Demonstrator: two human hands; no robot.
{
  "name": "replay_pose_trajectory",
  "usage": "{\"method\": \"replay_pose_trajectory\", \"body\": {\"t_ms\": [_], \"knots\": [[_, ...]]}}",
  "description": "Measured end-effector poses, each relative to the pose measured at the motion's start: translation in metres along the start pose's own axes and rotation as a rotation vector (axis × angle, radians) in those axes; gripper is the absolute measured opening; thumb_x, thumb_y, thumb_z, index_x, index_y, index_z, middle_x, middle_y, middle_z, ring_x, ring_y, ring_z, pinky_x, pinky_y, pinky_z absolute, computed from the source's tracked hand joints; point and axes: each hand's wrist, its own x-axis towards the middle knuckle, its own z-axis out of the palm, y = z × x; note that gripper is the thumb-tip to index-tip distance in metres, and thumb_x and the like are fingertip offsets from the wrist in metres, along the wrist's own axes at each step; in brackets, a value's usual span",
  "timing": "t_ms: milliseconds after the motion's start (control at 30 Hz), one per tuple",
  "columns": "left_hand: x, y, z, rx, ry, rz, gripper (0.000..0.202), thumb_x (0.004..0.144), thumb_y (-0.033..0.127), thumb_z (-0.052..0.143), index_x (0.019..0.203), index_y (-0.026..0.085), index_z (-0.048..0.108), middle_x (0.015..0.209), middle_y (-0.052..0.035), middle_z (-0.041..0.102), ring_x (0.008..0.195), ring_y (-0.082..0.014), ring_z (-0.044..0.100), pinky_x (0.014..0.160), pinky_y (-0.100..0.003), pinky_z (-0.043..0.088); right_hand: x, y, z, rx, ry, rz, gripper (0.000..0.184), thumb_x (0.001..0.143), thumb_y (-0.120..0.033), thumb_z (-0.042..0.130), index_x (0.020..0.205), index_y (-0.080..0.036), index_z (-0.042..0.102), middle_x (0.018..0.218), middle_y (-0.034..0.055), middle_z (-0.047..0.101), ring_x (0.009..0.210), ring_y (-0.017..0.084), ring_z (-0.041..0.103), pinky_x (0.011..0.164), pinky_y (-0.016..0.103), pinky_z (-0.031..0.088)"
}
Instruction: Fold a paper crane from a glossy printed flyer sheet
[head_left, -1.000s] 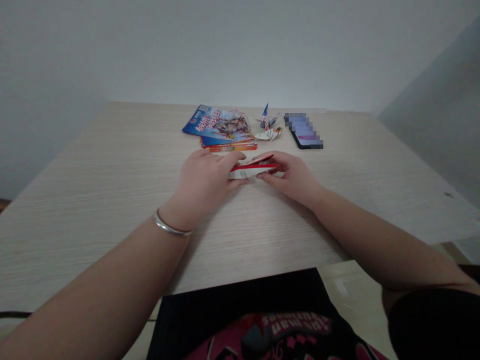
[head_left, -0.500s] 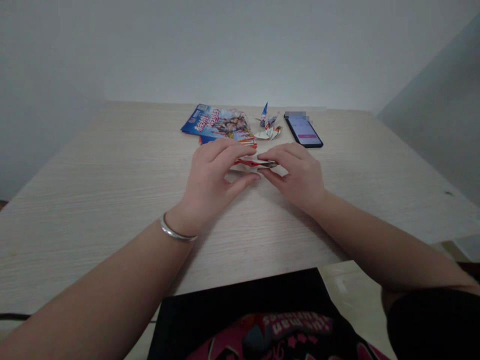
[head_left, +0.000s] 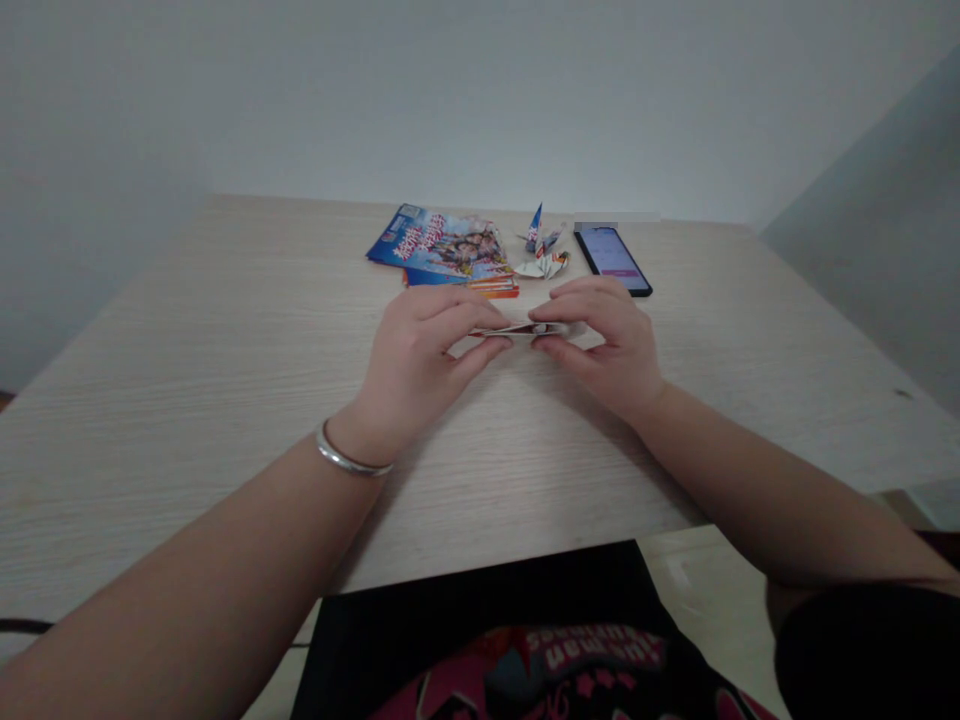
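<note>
A small folded piece of paper (head_left: 525,329), white with red print, is held flat just above the wooden table (head_left: 225,340). My left hand (head_left: 420,350) pinches its left end between thumb and fingers. A silver bangle sits on that wrist. My right hand (head_left: 607,335) pinches the paper's right end, fingers curled over it. Most of the paper is hidden between the fingertips.
Beyond the hands lies a stack of colourful printed sheets (head_left: 442,250). Right of it stand two small folded paper cranes (head_left: 544,252). A black phone (head_left: 613,260) with a lit screen lies further right. A wall rises behind the table's far edge.
The paper showed a broad red and white face a second ago; now it is pressed flat and seen edge-on. Both hands have closed in over it and risen slightly.
</note>
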Motion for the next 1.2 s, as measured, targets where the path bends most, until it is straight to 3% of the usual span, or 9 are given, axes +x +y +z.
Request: {"method": "replay_pose_trajectory", "body": {"t_ms": [200,433,700,933,1100,1200], "knots": [[-0.001,-0.005,0.0,0.116,-0.067,0.125,0.028,0.103,0.04,0.06,0.112,0.021,0.078,0.099,-0.0075,0.08,0.094,-0.0244,0.073,0.083,-0.038,0.051,-0.001,0.005,0.005,0.09,0.113,-0.132,0.014,0.09,-0.038,0.077,0.102,-0.031,0.079,0.093,0.0005,0.079,0.096,0.021,0.072,0.089,0.039,0.056],[-0.002,-0.005,0.002,0.12,-0.193,0.122,0.035,0.103,0.041,0.059,0.124,0.017,0.074,0.085,-0.0057,0.077,0.081,-0.0225,0.071,0.074,-0.034,0.048,-0.002,0.004,0.008,0.197,0.089,-0.03,0.009,0.093,-0.035,0.074,0.098,-0.03,0.079,0.092,0.0007,0.078,0.09,0.019,0.071,0.085,0.038,0.058],[-0.004,-0.005,0.004,-0.03,-0.143,0.098,0.027,0.104,0.034,0.058,0.116,0.019,0.077,0.084,-0.003,0.077,0.078,-0.018,0.069,0.074,-0.03,0.048,-0.006,0.004,0.008,0.235,0.056,0.036,0.012,0.093,-0.037,0.073,0.097,-0.028,0.079,0.091,0.0009,0.078,0.088,0.019,0.071,0.085,0.038,0.057],[-0.005,-0.006,0.006,-0.089,-0.141,0.104,0.032,0.105,0.038,0.054,0.113,0.017,0.077,0.087,-0.0048,0.077,0.079,-0.0187,0.068,0.073,-0.032,0.048,-0.004,0.004,0.01,0.279,0.063,-0.028,0.009,0.094,-0.034,0.073,0.097,-0.029,0.08,0.09,0.0002,0.078,0.087,0.018,0.072,0.084,0.036,0.057],[-0.005,-0.01,0.008,-0.036,-0.104,0.156,0.035,0.106,0.035,0.052,0.096,0.015,0.079,0.086,-0.0079,0.073,0.077,-0.0181,0.064,0.07,-0.032,0.047,-0.005,0.002,0.011,0.255,0.055,-0.019,0.012,0.093,-0.038,0.073,0.098,-0.028,0.079,0.09,0.0012,0.078,0.088,0.018,0.072,0.083,0.037,0.057],[-0.004,-0.01,0.007,0.008,-0.122,0.178,0.036,0.106,0.036,0.05,0.097,0.016,0.079,0.087,-0.0078,0.072,0.076,-0.0182,0.063,0.07,-0.033,0.046,-0.007,-0.001,0.009,0.267,0.046,0.025,0.016,0.093,-0.039,0.073,0.102,-0.026,0.077,0.094,0.0029,0.079,0.089,0.018,0.072,0.083,0.036,0.059]]}}
